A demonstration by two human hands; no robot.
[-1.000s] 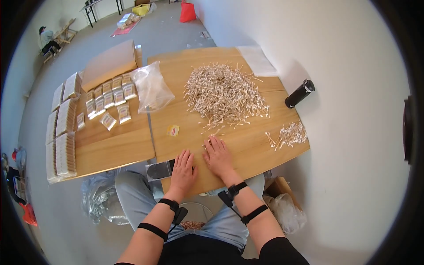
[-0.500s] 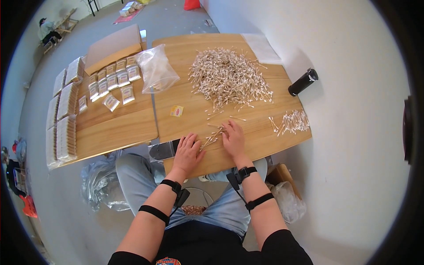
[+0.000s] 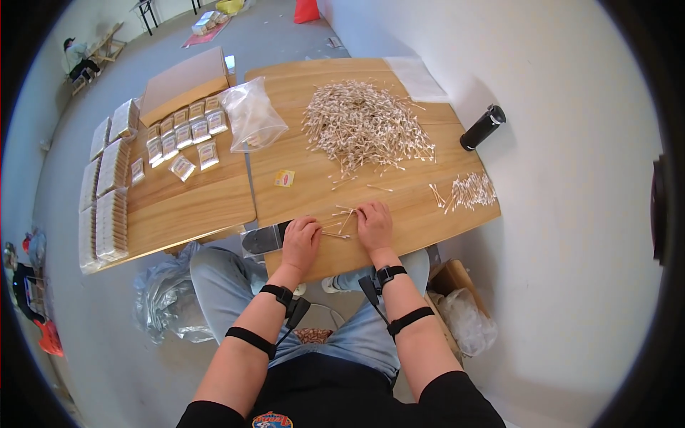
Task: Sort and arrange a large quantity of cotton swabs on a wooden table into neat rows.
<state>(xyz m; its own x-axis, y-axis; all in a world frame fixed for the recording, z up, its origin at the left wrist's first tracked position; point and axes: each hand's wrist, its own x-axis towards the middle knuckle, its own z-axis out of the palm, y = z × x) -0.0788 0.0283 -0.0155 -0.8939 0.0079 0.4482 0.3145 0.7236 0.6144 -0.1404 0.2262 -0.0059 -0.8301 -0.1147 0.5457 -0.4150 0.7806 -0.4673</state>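
My left hand (image 3: 301, 241) and my right hand (image 3: 374, 224) rest palm down near the front edge of the wooden table (image 3: 399, 242). Between them lie a few loose cotton swabs (image 3: 341, 220), touched by the fingertips of both hands. A big heap of cotton swabs (image 3: 365, 127) covers the far middle of the table. A smaller bunch of swabs (image 3: 467, 192) lies to the right. A small clear zip bag with a dark strip (image 3: 262, 237) sits just left of my left hand.
A second wooden table (image 3: 178, 207) on the left carries rows of small filled packets (image 3: 185, 135), stacked packs (image 3: 107, 192) and a cardboard sheet (image 3: 187, 82). A clear plastic bag (image 3: 251, 118), a small yellow tag (image 3: 285, 178) and a black cylinder (image 3: 482, 128) are nearby. A person sits far back left.
Both hands stay at the table's front edge, and a few swabs have been drawn from the heap to lie between them. The view has shifted slightly.
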